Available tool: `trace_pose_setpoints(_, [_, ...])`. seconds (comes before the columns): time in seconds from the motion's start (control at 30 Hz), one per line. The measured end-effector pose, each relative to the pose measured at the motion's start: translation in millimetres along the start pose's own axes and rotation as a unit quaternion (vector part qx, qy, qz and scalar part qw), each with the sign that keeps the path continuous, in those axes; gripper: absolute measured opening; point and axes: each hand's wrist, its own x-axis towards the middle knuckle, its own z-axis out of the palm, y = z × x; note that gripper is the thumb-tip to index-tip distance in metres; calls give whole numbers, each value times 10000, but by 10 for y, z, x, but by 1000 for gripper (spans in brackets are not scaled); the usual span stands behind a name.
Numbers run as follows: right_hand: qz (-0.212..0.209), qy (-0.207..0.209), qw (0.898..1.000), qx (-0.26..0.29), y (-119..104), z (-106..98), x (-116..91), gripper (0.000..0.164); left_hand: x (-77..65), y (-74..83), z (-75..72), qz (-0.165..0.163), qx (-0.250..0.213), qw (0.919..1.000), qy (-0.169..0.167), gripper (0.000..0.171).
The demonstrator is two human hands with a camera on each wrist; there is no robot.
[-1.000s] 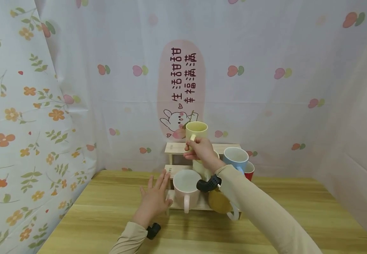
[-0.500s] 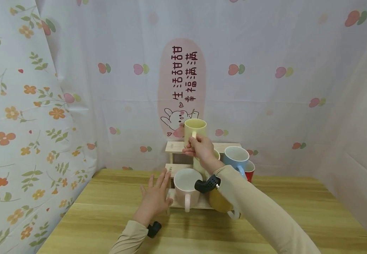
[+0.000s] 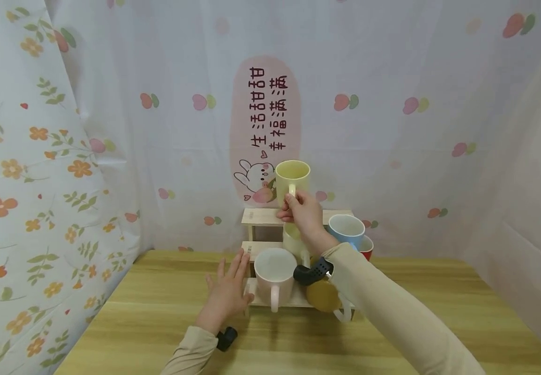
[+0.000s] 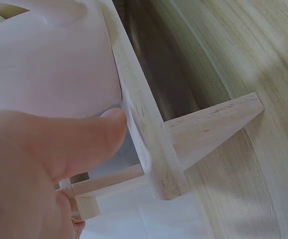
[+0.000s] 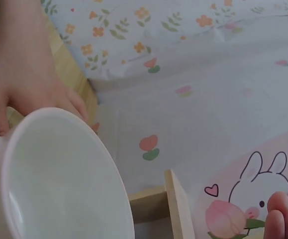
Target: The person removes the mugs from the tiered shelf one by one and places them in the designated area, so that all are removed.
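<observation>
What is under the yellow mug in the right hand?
Below the yellow mug, fingers of the right hand and the top shelf show. The hand covers most of its base; whether it touches the shelf is hidden.

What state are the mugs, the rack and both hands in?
yellow mug: upright, held
pink mug: upright, looks empty
blue mug: upright, looks empty
red mug: upright, partly hidden
cream mug: upright, partly hidden
ochre mug: partly hidden, tilt unclear
rack: standing
left hand: spread, at rack's left end
right hand: gripping yellow mug's handle
</observation>
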Motion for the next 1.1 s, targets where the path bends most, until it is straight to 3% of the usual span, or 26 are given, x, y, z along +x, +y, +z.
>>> trace_pose_setpoints(0.47, [-183,143,9994,-254,-39,-313,30,22,-16,-35,-39,-94,64,9999,-24,95])
trace_pose_setpoints(0.8, [-184,225,9995,79,-55,-694,-22,21,-26,28,-9,-35,33,10000,-85,95])
trace_pose_setpoints(1.1, [-229,358,9991,-29,-34,-990,-60,32,-22,6,2,0,15,10000,6,96])
